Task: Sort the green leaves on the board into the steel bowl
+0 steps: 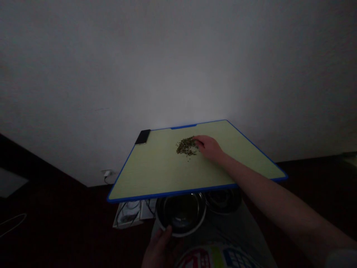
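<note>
Right grip at the grain pile on a blue-edged board (156, 175)

Under the board's near edge, the left grip (160, 249) closes partly on the rim of a steel bowl (181, 214), with a second bowl (224, 201) beside it. A phone (142, 137) lies at the far corner. The grain pile (185, 147) sits mid-board, touched by the right grip's (209, 147) curled fingers (196, 139); whether they hold grains, I cannot tell.

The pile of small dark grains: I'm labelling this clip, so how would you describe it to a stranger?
Find the blue-edged pale green board above the steel bowl. Toward its far side lies the pile of small dark grains, the only loose heap there, with the right hand's fingers touching its right side.
</note>
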Motion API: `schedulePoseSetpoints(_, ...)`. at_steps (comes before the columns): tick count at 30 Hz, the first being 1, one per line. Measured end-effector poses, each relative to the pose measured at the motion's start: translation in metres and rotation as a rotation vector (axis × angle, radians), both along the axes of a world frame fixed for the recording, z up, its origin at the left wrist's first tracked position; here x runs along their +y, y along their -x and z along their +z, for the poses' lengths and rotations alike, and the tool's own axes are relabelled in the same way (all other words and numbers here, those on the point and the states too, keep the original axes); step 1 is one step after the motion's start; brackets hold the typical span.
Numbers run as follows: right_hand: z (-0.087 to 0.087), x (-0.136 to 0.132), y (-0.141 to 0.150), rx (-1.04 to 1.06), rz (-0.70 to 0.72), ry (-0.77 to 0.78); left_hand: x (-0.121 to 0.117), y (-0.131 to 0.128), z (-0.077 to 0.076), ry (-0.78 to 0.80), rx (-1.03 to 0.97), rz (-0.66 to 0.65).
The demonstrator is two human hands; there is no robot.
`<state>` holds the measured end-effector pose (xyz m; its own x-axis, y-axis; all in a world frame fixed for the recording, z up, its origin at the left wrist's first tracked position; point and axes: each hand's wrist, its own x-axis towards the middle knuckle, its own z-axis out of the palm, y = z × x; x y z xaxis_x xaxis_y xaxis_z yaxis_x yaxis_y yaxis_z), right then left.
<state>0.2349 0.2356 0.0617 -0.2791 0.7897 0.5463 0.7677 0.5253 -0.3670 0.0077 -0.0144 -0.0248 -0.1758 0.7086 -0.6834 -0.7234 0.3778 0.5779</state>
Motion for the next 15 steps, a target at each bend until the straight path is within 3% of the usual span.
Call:
schedulePoseSetpoints(4, -0.017, -0.006, -0.002, 0.093, 0.009, -0.004, -0.002, -0.003, 0.018, -0.036, -0.06, -0.06)
schedulePoseSetpoints(8, -0.014, -0.006, -0.016, 0.056, -0.005, 0.043, -0.003, -0.008, 0.031, -0.043, -0.09, -0.124)
schedulePoseSetpoints(12, -0.006, 0.003, -0.038, 0.113, -0.154, 0.01, -0.005, -0.016, 0.023, -0.071, -0.108, -0.158)
schedulePoseSetpoints(15, -0.006, 0.005, -0.055, 0.075, -0.181, 0.036, -0.005, -0.018, 0.011, -0.066, -0.128, -0.131)
